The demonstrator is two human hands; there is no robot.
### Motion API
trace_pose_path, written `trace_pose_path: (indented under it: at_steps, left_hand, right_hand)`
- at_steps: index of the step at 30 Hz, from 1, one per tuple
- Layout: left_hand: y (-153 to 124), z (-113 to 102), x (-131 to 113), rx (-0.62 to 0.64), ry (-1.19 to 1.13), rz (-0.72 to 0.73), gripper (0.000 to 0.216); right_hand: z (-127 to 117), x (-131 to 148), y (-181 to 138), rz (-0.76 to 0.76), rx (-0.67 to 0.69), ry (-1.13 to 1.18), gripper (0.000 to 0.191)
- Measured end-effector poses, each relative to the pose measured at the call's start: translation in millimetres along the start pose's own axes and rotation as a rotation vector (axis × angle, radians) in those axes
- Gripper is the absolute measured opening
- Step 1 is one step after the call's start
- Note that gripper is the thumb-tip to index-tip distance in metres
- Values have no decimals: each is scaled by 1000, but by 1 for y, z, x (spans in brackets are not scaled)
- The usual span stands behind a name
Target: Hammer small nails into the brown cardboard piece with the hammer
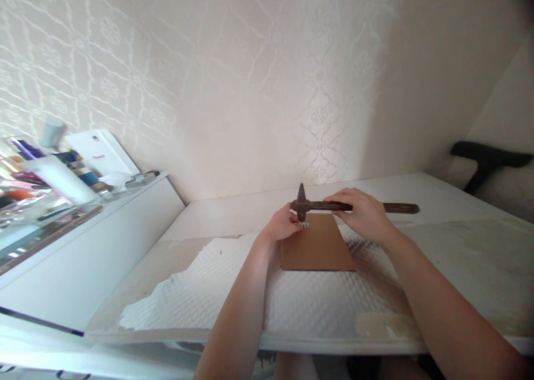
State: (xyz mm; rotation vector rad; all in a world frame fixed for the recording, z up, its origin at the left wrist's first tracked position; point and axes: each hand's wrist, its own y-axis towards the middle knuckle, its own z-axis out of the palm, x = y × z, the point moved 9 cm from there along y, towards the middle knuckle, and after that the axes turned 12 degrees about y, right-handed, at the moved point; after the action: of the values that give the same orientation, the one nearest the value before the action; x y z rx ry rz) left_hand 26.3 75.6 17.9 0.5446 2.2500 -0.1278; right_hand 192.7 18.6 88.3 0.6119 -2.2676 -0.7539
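My right hand (362,212) is closed around the dark wooden handle of a hammer (321,206), which it holds roughly level. The hammer's dark metal head points one end down, just over the far part of a brown cardboard sheet (317,252). At the sheet's far left, my left hand (283,225) has thumb and fingers closed at a small silvery piece (305,225), too small to name. The hammer head is right beside these fingertips and partly covers them. Whether it touches the piece, I cannot tell.
White quilted sheeting (208,277) with a ragged edge lies under the cardboard on a worn pale table (471,263). On the left, a white cabinet (125,241) carries a cup of pens, a white box (104,154) and clutter. A black T-shaped object (490,156) stands at the right.
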Motion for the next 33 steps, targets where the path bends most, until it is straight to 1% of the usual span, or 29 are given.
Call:
trace_pose_path:
  at_steps: [2, 5, 8, 10, 13, 18, 22, 27, 31, 33]
  left_hand:
    - [1, -1, 0, -2, 6, 8, 49]
    - [1, -1, 0, 4, 10, 11, 47]
    - [0, -2, -1, -3, 16, 17, 45]
    - [0, -2, -1, -8, 29, 17, 44]
    - [0, -2, -1, 3, 45, 10, 45]
    - [1, -2, 0, -3, 40, -2, 45]
    - [-2, -1, 0, 12, 12, -43, 47]
    - [-4, 1, -3, 33, 6, -57, 43]
    - [-3, 1, -1, 27, -17, -56, 46]
    - [-2, 1, 0, 26, -22, -53, 46]
  right_hand:
    - [5, 0, 0, 5, 30, -6, 33]
    - [4, 0, 0, 27, 10, -14, 34]
    - [6, 0, 0, 45, 41, -36, 35]
    - [8, 0, 0, 55, 62, -50, 34]
    - [8, -1, 0, 62, 48, -53, 31]
    - [12, -5, 0, 67, 73, -30, 36]
    - [4, -8, 0, 86, 21, -14, 32]
    - [2, -9, -1, 84, 47, 0, 33]
    - [-7, -10, -1, 95, -14, -4, 29]
    - [-7, -11, -1, 107, 3, -18, 29]
